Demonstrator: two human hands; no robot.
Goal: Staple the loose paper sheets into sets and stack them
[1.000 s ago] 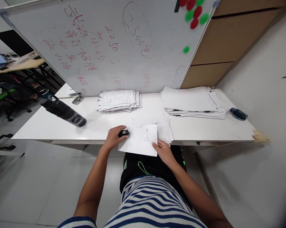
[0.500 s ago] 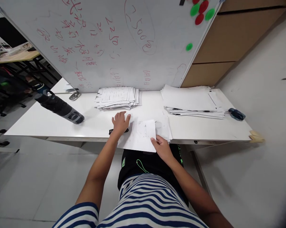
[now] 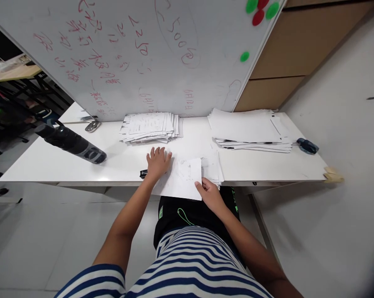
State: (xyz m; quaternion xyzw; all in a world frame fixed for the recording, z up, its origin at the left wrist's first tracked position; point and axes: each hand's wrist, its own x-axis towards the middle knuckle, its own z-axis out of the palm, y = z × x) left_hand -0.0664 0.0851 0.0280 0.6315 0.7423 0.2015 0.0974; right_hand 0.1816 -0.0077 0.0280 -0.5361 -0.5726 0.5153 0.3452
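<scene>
A white sheet of paper (image 3: 181, 182) with faint marks lies at the desk's front edge, its near part reaching past the edge. My left hand (image 3: 158, 162) rests flat with fingers spread on its left side. My right hand (image 3: 209, 192) pinches the sheet's right edge between thumb and fingers. More loose papers (image 3: 212, 167) lie under and to the right of that sheet. A black object (image 3: 143, 174) is partly hidden beside my left wrist.
On the white desk (image 3: 121, 161), a paper stack (image 3: 149, 126) stands behind my left hand and a larger stack (image 3: 245, 128) at the back right. A dark bottle (image 3: 75, 142), a mouse (image 3: 92, 126) and a dark blue item (image 3: 307, 146) flank them. A whiteboard (image 3: 168, 74) rises behind.
My left hand has flattened slightly, its fingers more spread. My right hand still grips the sheet's edge. The whole view has shifted a little.
</scene>
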